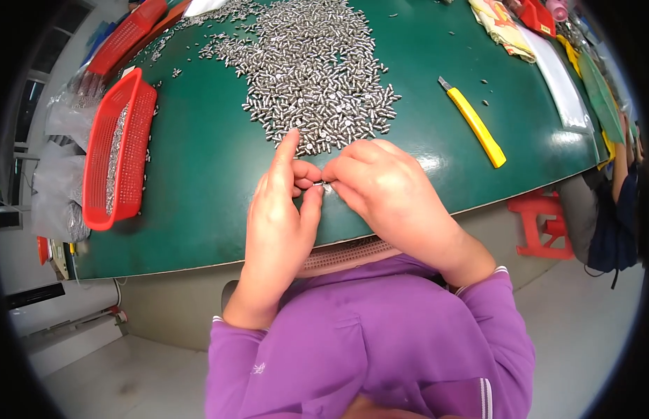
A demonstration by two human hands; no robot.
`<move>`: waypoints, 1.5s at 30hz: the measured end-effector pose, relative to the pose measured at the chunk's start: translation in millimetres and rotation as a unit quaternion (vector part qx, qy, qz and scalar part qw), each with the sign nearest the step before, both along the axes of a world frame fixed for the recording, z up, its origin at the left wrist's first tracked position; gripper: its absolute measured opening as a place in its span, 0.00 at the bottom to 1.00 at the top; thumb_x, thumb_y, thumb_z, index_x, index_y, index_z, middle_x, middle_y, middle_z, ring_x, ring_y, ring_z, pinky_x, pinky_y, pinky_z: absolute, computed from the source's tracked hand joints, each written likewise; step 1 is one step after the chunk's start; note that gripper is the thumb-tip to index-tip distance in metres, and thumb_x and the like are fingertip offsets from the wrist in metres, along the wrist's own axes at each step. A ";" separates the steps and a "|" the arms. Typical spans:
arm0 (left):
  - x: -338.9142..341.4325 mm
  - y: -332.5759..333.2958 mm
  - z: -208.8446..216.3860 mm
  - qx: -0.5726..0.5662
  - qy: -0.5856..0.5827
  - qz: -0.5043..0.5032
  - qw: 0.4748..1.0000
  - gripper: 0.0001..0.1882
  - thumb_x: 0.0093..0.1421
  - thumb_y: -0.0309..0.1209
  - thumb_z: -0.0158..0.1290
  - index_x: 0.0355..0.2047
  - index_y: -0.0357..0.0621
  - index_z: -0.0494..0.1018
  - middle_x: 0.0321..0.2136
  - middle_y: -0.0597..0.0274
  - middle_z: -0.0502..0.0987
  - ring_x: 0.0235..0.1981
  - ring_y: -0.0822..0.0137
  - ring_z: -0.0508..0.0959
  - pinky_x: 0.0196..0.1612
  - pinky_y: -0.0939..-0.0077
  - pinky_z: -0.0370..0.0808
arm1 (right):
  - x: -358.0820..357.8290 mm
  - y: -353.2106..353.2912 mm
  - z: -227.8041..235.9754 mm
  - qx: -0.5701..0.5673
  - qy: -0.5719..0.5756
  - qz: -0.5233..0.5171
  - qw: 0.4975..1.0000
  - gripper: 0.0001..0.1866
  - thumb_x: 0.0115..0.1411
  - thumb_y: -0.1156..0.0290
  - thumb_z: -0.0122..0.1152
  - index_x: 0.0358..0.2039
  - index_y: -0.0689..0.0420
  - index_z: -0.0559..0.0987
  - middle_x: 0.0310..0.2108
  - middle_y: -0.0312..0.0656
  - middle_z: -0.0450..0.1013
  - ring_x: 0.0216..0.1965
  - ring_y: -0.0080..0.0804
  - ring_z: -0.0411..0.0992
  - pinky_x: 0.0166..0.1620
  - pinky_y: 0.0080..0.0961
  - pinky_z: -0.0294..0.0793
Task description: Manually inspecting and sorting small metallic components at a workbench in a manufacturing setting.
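Centrally: one small metal piece [319, 184], held above the table's near edge between the pinching fingertips of left hand [277, 209] and right hand [391, 183]. Beyond lies a metal-parts heap [310, 77] on green table [199, 174]; rightward, yellow cutter [476, 128]; leftward, red basket [136, 157].

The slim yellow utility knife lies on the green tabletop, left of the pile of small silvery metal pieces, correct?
Not left: the head view shows the yellow utility knife right of the pile of silvery metal pieces, on the green tabletop.
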State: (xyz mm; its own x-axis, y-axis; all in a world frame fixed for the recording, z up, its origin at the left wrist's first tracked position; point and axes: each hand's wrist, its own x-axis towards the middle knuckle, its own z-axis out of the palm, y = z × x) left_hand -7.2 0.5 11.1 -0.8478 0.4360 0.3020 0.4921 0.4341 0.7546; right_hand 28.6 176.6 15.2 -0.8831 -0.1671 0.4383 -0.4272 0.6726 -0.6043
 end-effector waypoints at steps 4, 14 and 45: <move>-3.4 -4.2 -1.3 -0.011 0.014 -0.001 1.000 0.38 0.56 0.13 0.57 0.68 0.34 0.59 0.33 0.56 0.78 0.35 0.61 0.78 0.41 0.66 0.77 | -2.9 1.4 3.1 0.033 0.000 0.025 0.999 0.05 0.54 0.77 0.61 0.33 0.60 0.77 0.31 0.45 0.70 0.38 0.47 0.72 0.41 0.41 0.74; 4.4 -3.0 5.8 -0.008 -0.022 -0.003 1.000 0.39 0.58 0.13 0.57 0.69 0.40 0.59 0.37 0.56 0.78 0.33 0.65 0.78 0.39 0.68 0.79 | 0.9 -0.2 -5.0 -0.031 0.021 0.017 0.999 0.06 0.55 0.76 0.64 0.35 0.60 0.77 0.32 0.46 0.72 0.37 0.48 0.72 0.42 0.42 0.74; -2.9 -2.4 6.3 -0.015 -0.032 -0.025 0.999 0.30 0.56 0.15 0.58 0.61 0.36 0.67 0.34 0.59 0.78 0.37 0.62 0.78 0.45 0.66 0.77 | -1.5 -3.5 -3.7 -0.021 -0.038 -0.047 0.998 0.05 0.55 0.74 0.66 0.28 0.59 0.77 0.29 0.45 0.73 0.36 0.48 0.73 0.41 0.42 0.73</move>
State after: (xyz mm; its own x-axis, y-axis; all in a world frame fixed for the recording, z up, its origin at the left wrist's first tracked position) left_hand -10.0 -1.8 17.4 -0.8420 0.4861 0.2339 0.4646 0.4333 0.7723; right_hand 27.1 173.1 11.5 -0.9250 -0.0645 0.3745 -0.3151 0.6809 -0.6612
